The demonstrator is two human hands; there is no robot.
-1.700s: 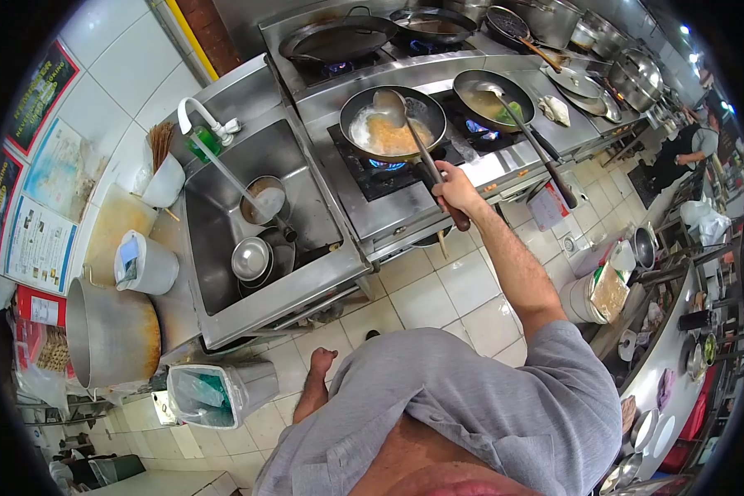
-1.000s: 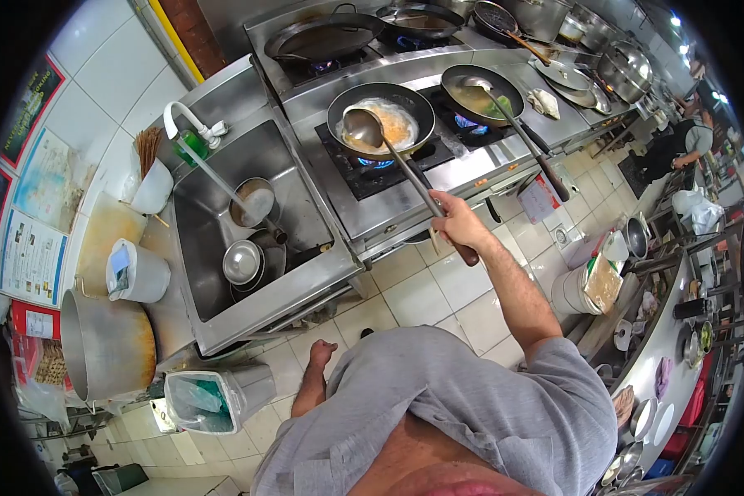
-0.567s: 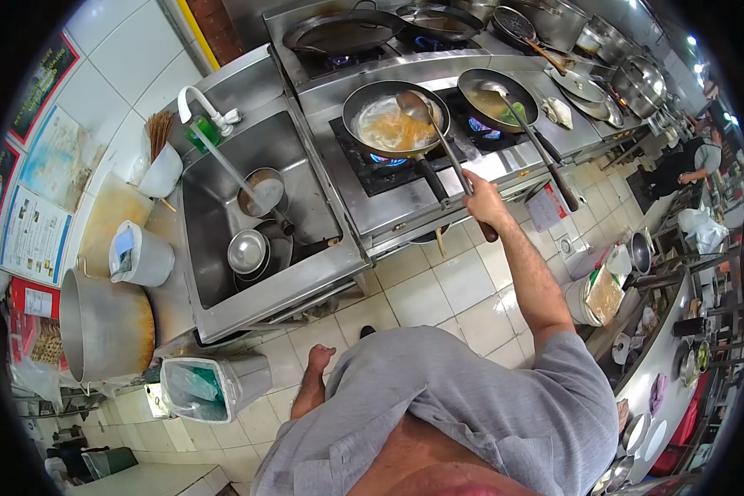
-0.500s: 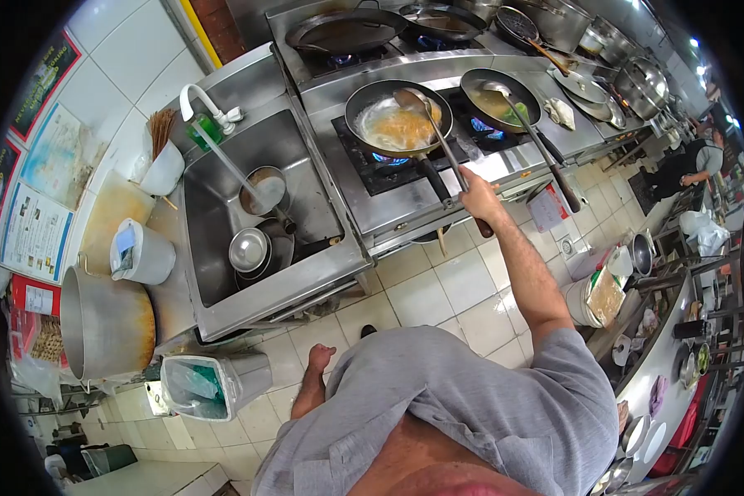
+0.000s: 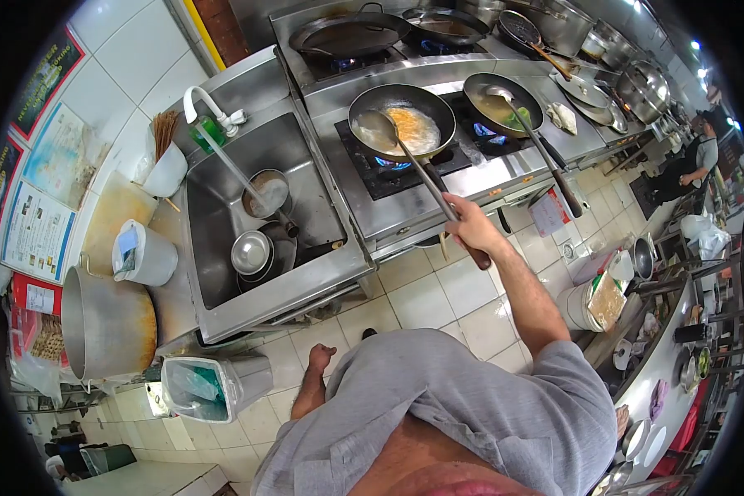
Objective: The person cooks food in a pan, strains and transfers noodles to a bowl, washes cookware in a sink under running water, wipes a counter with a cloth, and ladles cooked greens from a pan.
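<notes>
Far left, a big pot (image 5: 107, 322) stood on the counter w/ a white tub (image 5: 145, 258) behind it and a lined bin (image 5: 211, 388) on the floor below. The sink (image 5: 223, 240) held a small steel bowl (image 5: 251, 252) and a 2nd ladle (image 5: 266, 192) resting under the tap (image 5: 211, 112). The left hand (image 5: 322, 360) hung low by the hip, off the work, fingers curled loosely in and holding nothing. On the stove (image 5: 413, 178), the pan (image 5: 401, 122) sat over a lit blue flame w/ orange-yellow egg mix (image 5: 413, 128) spread across its right half. The ladle (image 5: 380, 128) had its bowl down at the pan's left side, touching the food edge – the long handle ran back diagonally to the right hand (image 5: 471, 231), which was wrapped tight around the handle near its end, arm stretched out. Judgement on the step: w/ a grip that far back the bowl end is hard to steer, so small wrist turns probably work best – scrape along the pan wall, push the mix toward the middle, keep the ladle low so nothing slops over the rim onto the burner. The pan's own handle pointed at the person, unheld, so a hard shove could spin the pan. Right of it, a 2nd pan (image 5: 500, 99) held broth and greens w/ its own ladle. Far right, another person (image 5: 698, 157) worked at a separate station.
</notes>
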